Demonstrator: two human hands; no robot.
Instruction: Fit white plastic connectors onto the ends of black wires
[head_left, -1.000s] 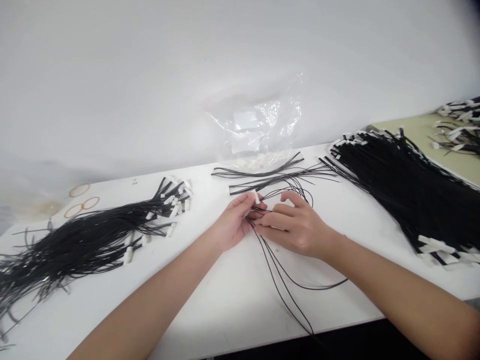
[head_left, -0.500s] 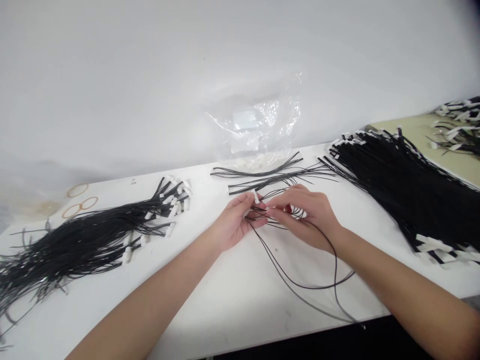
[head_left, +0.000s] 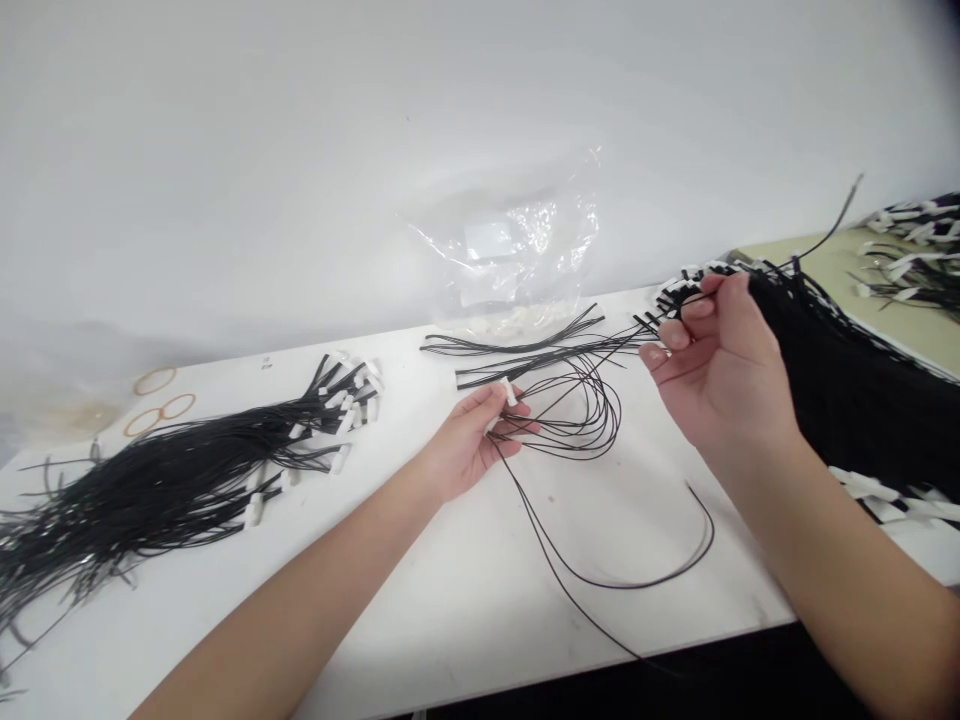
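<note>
In the middle of the white table, my left hand (head_left: 480, 435) is closed on a small white connector (head_left: 508, 391) with several thin black wires. Those wires (head_left: 616, 425) loop to the right of it, and two loose ones hang down past the table's front edge. Farther right, my right hand (head_left: 724, 360) is raised and pinches a single black wire (head_left: 834, 228) between thumb and forefinger. One end of this wire sticks up to the right of the hand; the rest runs back toward the left hand.
A pile of black wires with white connectors (head_left: 180, 465) lies at left, beside tan rubber bands (head_left: 160, 415). Short wire bundles (head_left: 517, 345) lie behind my hands, before a clear plastic bag (head_left: 517, 240) against the wall. A large black wire stack (head_left: 862, 390) fills the right.
My right hand has moved from beside the left hand up and to the right, drawing one wire out. The left hand has stayed in place; the loose wires below have shifted.
</note>
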